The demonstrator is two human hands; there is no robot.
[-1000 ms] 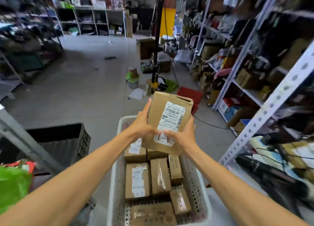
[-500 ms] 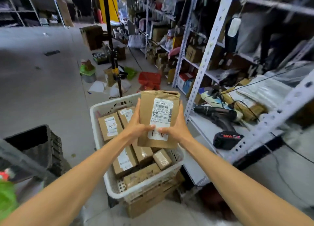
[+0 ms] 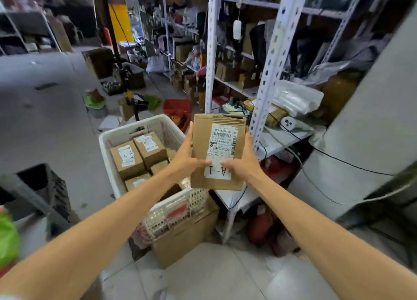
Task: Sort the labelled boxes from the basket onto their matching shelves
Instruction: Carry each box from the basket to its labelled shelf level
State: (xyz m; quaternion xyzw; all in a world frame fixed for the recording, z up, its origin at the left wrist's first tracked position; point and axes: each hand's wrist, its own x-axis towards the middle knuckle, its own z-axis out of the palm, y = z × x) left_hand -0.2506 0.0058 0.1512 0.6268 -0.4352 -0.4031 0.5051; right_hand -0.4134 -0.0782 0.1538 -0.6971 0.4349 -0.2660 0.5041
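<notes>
I hold a brown cardboard box (image 3: 203, 141) upright in front of me; its white label reads A-1 below a barcode sticker. My left hand (image 3: 186, 158) grips its left edge and my right hand (image 3: 244, 162) grips its right edge, both thumbs on the front label. Below and to the left stands the white perforated basket (image 3: 158, 124), which holds several more labelled brown boxes, one (image 3: 127, 159) marked A-2. The basket rests on a larger cardboard carton (image 3: 187, 236).
White metal shelving (image 3: 269, 74) packed with boxes and bags rises right behind the held box. A low shelf board (image 3: 279, 141) carries cables and wrapped items. A black crate (image 3: 45, 187) sits at the left. A tripod pole (image 3: 117, 51) and a red basket (image 3: 178, 106) stand beyond on the grey floor.
My view has swung right toward the shelving while both hands keep the A-1 box. The basket now lies to the left of the box instead of under it.
</notes>
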